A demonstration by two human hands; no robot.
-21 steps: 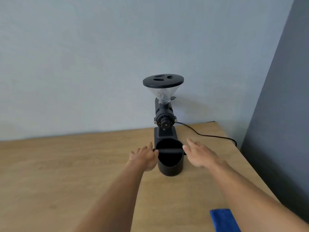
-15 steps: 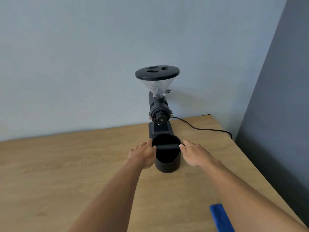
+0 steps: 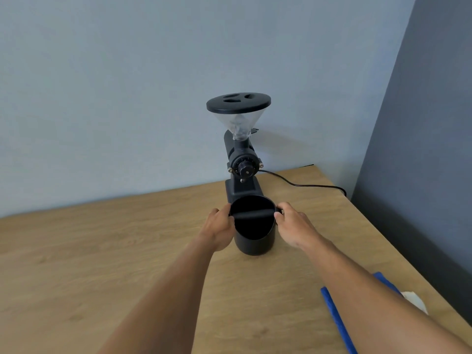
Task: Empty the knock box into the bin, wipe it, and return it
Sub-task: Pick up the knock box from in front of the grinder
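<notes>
The black round knock box (image 3: 255, 242) stands upright on the wooden table (image 3: 102, 264), just in front of the coffee grinder. A dark bar crosses its open top. My left hand (image 3: 219, 229) wraps its left side, fingers at the rim. My right hand (image 3: 293, 227) clasps its right side, thumb and fingers at the end of the bar. A blue cloth (image 3: 337, 318) lies at the near right, partly hidden under my right forearm. No bin is in view.
A black coffee grinder (image 3: 242, 159) with a clear hopper stands against the pale wall, its cable (image 3: 306, 185) trailing right to the table edge. A white scrap (image 3: 415, 301) lies by the cloth. A dark wall (image 3: 421, 175) borders the table's right edge.
Both hands have closed in from beside the knock box onto its two sides. The box stays on the table in the same place.
</notes>
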